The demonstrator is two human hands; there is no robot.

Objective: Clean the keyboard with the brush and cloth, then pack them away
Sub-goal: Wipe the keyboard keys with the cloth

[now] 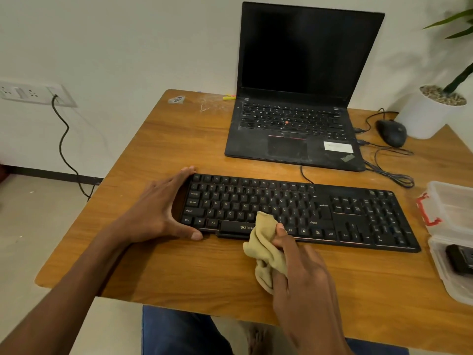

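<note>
Writing: the keyboard (294, 211) shows "ZEBR" on its front edge, the rest hidden by the cloth; key legends such as Ctrl, Alt, Shift and Enter can be read. The laptop (297, 129) has a slanted logo at its lower right corner, too small to read, and a white sticker (338, 146) with unreadable print.
Keyboard: black, lying across the centre of the frame on the table (179, 139).
Left hand (158, 211): fingers spread and fairly straight, thumb on the front edge, fingertips at the back left corner — bracing the keyboard.
Right hand (294, 260): curled round a beige cloth (266, 242), its tip on the lower key rows.
Container: a clear plastic box (450, 226) with red clasps at the right edge, something dark inside.
Table: wood grain, scuffed at the back.
Room: pale wall, socket plate (33, 92) at upper left with a dark cord, mouse (391, 131) and white plant pot (432, 114) at upper right.
</note>
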